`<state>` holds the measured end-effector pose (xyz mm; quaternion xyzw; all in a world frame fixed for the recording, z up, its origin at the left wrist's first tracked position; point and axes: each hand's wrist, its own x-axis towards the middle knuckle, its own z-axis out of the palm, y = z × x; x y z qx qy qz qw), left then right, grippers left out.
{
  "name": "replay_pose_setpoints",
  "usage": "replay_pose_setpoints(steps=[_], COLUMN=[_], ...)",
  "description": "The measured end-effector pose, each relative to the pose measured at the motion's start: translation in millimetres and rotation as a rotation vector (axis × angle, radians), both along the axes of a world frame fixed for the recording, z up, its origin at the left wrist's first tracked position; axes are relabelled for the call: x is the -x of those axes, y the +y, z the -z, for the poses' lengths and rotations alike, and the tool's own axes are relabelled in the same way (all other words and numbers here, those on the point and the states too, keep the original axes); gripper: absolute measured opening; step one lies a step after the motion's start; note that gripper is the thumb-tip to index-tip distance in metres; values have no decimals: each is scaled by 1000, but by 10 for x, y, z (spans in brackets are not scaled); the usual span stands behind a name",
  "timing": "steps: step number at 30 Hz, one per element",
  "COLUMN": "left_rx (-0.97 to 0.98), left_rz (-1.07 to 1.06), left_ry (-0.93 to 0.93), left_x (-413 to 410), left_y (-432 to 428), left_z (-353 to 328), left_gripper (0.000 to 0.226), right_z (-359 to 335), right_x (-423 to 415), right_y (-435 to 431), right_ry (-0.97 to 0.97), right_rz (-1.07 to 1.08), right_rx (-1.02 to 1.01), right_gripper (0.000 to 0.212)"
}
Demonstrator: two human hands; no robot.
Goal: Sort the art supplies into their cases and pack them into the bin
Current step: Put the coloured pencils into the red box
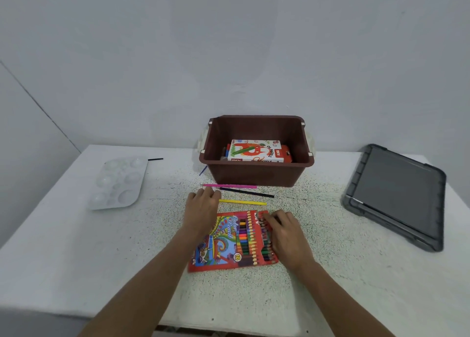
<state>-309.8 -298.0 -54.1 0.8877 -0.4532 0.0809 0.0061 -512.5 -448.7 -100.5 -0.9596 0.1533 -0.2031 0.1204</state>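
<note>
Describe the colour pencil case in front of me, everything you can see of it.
The colour pencil case is a flat red pack, cardboard by the look of it. It lies face up and slightly skewed on the speckled table, nearer than the brown bin. Its front shows a bright swirling print, the number 18 and rows of coloured pencils. The right hand rests on its right edge, fingers curled at the far right corner. The left hand overlaps its far left corner; contact is unclear.

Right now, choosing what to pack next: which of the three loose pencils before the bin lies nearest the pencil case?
The yellow pencil, just beyond the pencil case; the black pencil and pink pencil lie farther off, toward the bin.
</note>
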Motion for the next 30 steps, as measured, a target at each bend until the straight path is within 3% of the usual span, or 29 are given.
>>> replay_pose_setpoints(steps=[2, 4, 11, 16, 21, 25, 30], left_rx=[122, 307, 769, 815, 800, 798, 526], left_rz=[43, 75, -217, -131, 9, 11, -52], left_ry=[-14, 32, 551, 925, 1063, 1096, 669], left_x=[15, 53, 246, 346, 417, 425, 307], left_y=[22, 43, 39, 64, 70, 97, 323], left_z=[-17, -41, -207, -237, -195, -151, 37], left_gripper=[40, 26, 11, 11, 12, 17, 35], right_z=[-11, -24, -184, -331, -392, -398, -405], right_x=[2, 4, -57, -263, -426, -400, -73], right_y=[4, 6, 36, 123, 230, 242, -142], right_ry=[13, 12, -80, -213, -198, -186, -96], right_rz=[5, 10, 79, 67, -66, -112, 7], right_rx=[-6, -21, -197, -103, -61, -26, 47], right_gripper=[58, 57, 33, 22, 29, 24, 23])
